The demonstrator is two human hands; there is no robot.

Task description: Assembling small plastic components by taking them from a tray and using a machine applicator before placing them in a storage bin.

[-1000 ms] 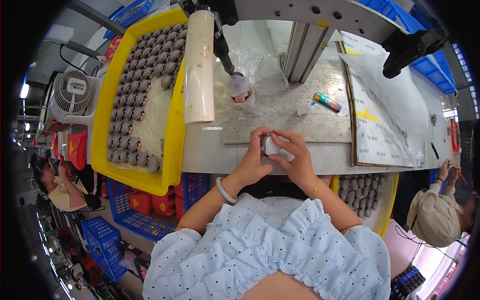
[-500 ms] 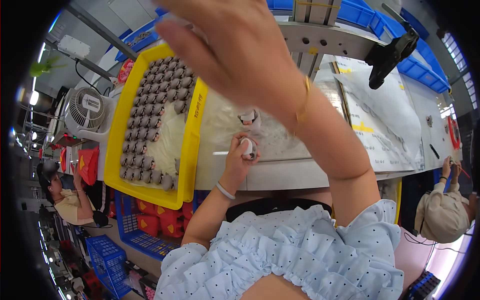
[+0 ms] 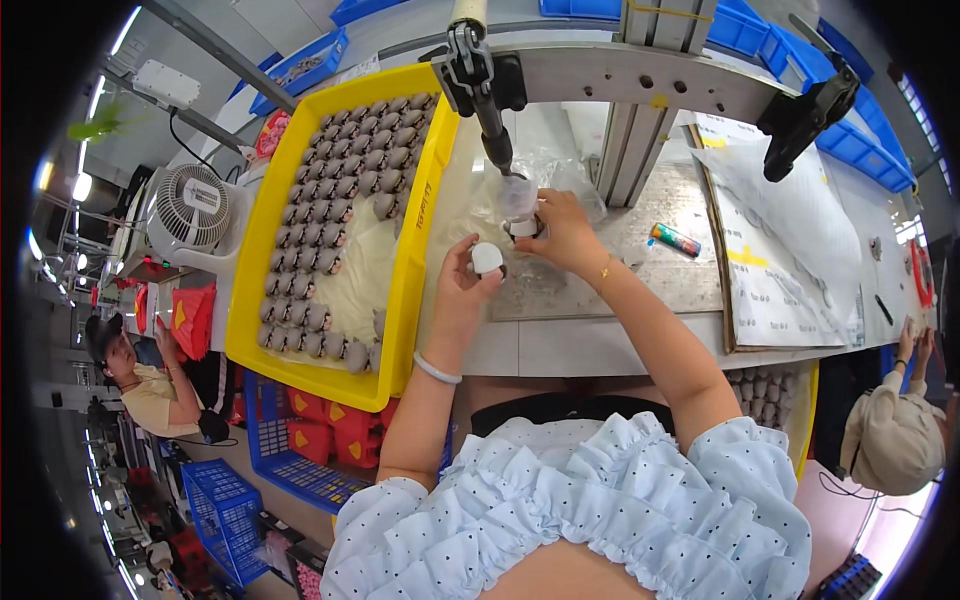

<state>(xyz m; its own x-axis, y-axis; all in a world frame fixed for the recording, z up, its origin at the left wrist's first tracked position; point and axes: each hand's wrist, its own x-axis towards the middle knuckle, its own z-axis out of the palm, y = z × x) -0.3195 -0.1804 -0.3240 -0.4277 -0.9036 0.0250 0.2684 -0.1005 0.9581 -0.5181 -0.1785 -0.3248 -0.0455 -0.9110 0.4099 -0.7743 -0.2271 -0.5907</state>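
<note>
My left hand [image 3: 466, 285] is closed around a small rounded piece [image 3: 487, 258], its white side up. Beside it, my right hand [image 3: 566, 232] grips a small dark-and-white figure piece [image 3: 523, 229] between thumb and fingers. That piece sits directly under a translucent whitish block [image 3: 516, 196] at the tip of a toggle clamp [image 3: 488, 105]. Whether block and piece touch I cannot tell. To the left, a yellow tray [image 3: 411, 300] holds rows of small grey figure pieces [image 3: 318, 233] on a pale liner.
A metal post [image 3: 636, 150] carries the clamp arm, with a second clamp [image 3: 815, 115] at right. A colourful cylinder [image 3: 675, 240] lies on the worn board [image 3: 640, 285]. A white fan [image 3: 187, 215] stands left. Blue crates [image 3: 215, 510] are below. People sit at both sides.
My right hand has come down from in front of the clamp to grip the piece beneath it. The piece in my left hand has been turned. The view has shifted slightly.
</note>
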